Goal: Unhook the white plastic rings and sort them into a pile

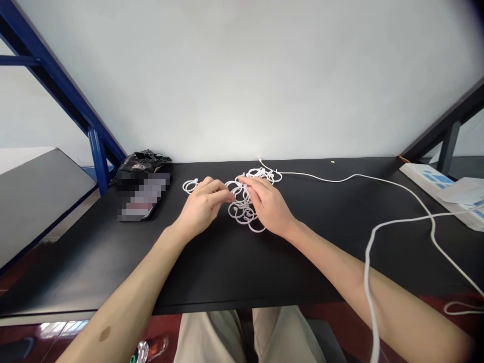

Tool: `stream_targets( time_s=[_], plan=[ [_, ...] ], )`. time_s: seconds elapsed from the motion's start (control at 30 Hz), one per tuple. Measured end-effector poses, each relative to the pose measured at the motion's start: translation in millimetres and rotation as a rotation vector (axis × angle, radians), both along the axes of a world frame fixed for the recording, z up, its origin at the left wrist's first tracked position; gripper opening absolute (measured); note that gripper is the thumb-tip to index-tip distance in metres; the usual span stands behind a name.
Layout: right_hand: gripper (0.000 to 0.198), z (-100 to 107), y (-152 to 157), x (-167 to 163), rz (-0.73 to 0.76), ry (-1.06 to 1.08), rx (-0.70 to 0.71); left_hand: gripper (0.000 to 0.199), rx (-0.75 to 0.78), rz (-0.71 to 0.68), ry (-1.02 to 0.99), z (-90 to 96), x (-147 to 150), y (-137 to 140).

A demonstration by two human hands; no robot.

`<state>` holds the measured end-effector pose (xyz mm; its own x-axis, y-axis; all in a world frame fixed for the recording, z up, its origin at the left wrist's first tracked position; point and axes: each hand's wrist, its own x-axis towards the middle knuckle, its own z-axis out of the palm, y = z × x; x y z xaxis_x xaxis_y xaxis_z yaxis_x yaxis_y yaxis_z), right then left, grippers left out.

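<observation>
A loose pile of white rings with small eyelets, which look like curtain rings (242, 212), lies in the middle of the black table. My left hand (204, 204) is at the pile's left side, fingers curled and the tips pressed together by the rings; what they pinch, if anything, is hidden. Over the right side of the heap lies my right hand (270, 204), its fingers stretched out to the left across the rings and the thumb below them. A few separate white rings (189, 187) rest just beyond my left hand. More rings (264, 174) lie behind my right fingers.
A blurred-out phone-like object (145, 196) and a crumpled black plastic bag (141, 162) lie at the left. One white cable (355, 176) runs across the right side, with a loop hanging over my right forearm. A white-and-blue package (442, 186) sits at the right edge.
</observation>
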<state>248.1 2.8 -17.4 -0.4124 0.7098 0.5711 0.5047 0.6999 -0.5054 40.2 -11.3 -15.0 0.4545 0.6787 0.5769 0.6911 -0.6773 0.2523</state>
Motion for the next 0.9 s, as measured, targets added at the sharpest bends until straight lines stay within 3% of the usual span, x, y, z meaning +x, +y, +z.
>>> stream_targets(
  time_s=[0.13,0.37,0.53,0.9],
  plan=[
    [0.037,1.2,1.0,0.8,0.052,0.069,-0.044,0.033,0.015,-0.016,-0.004,0.1,-0.3,1.0],
    [0.028,4.1,1.5,0.0,0.032,0.098,-0.104,0.029,0.078,0.060,0.010,0.8,-3.9,2.3],
    [0.022,1.2,0.3,-1.3,0.024,0.153,-0.149,0.027,0.078,0.041,0.034,-0.1,-3.0,2.4],
    [0.015,4.3,2.9,0.6,-0.029,0.123,-0.083,0.023,-0.002,0.072,-0.022,0.3,2.5,-2.4]
  ],
)
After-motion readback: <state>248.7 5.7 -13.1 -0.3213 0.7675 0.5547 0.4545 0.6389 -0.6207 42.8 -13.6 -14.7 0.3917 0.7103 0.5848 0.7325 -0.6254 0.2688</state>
